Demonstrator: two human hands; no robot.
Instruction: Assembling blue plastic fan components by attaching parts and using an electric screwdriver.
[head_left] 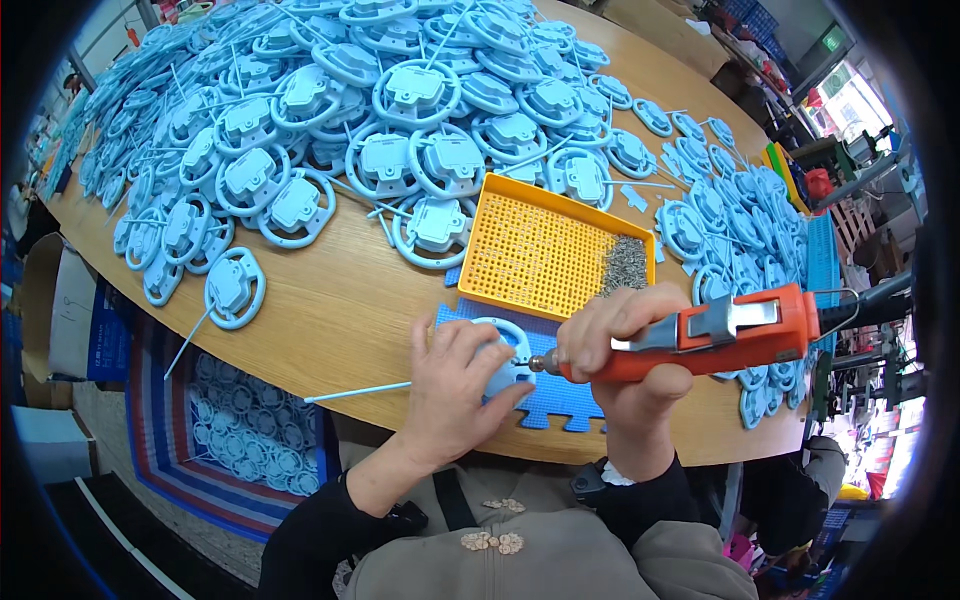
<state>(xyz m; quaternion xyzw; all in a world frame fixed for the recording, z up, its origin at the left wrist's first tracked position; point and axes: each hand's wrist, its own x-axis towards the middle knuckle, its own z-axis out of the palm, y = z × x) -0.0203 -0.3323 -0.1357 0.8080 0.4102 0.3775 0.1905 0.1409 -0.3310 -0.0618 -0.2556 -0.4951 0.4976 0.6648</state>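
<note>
My left hand [460, 385] is closed around a light-blue plastic wheel-shaped part [508, 375], holding it down on a blue foam mat [555, 398]. A thin light-blue rod [358, 391] sticks out to the left from under that hand. In my right hand [630, 350] is a red electric screwdriver [745, 335], lying nearly level and pointing left. Its bit meets the wheel-shaped part at the right side, near my left fingers; the exact contact spot is partly hidden. Just beyond both hands sits a yellow perforated tray [540, 240] with small metal screws [625, 265] heaped at its right end.
A large heap of similar light-blue wheel parts [415, 90] covers the far and left table. Another pile [740, 225] lies at the right. One loose part [235, 288] rests near the left table edge. Below it, a striped bag [255, 425] holds more parts.
</note>
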